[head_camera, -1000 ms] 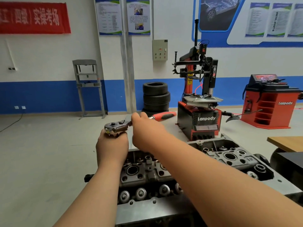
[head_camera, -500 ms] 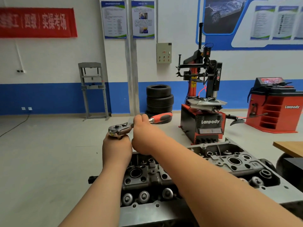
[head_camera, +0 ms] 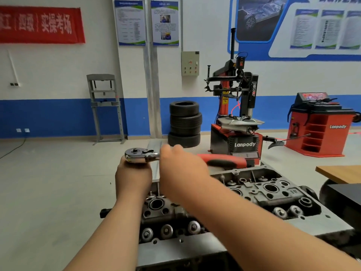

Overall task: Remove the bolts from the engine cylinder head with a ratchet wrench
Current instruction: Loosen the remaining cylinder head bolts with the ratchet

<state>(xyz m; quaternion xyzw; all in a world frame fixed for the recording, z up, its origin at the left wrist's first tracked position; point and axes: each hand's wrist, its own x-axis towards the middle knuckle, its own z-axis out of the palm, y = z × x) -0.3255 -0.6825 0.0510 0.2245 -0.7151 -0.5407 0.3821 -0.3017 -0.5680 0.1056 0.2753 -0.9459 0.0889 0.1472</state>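
Left hand (head_camera: 133, 177) grip curled under ratchet wrench (head_camera: 140, 154) head, right hand (head_camera: 181, 169) grip wrapped on shaft: hold stem plumb over cylinder head (head_camera: 263, 190), swing handle level.

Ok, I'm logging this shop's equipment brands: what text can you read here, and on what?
"Lanpody": black front panel of the red-and-black tyre changer.
"power": that machine's black upright column.
"Lanpody": side of the red wheel balancer cabinet.
"实操考场": red cloth wall banner; its left characters are cut off and blurred.
Unreadable: white wall posters, print too small.
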